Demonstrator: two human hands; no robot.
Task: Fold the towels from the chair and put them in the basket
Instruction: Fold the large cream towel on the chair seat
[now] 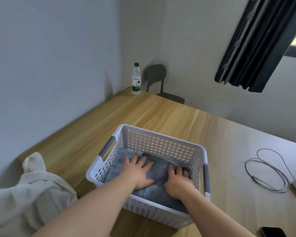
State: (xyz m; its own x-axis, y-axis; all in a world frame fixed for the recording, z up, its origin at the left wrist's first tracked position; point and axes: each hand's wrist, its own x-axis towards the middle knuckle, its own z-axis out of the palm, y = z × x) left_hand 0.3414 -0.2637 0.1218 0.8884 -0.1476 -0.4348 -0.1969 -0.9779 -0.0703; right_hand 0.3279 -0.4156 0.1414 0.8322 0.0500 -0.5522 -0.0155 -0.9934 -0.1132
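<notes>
Left bare forearm (96, 206) and right bare forearm (212, 212) reach forward from the bottom edge, converging. Left hand (138, 173) lies palm down, flat, fingers straight and spread, thumb out to the right. Right hand (178, 183) sits just beside it, palm down, fingers closer together, angled downward. The hands do not touch each other.

Phone (273, 232) cut by btm edge; chair (156, 72) partly hidden.

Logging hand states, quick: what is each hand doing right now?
Left hand: open, pressing flat on the towel in the basket.
Right hand: on the towel, fingertips bent; grip cannot be told.
</notes>
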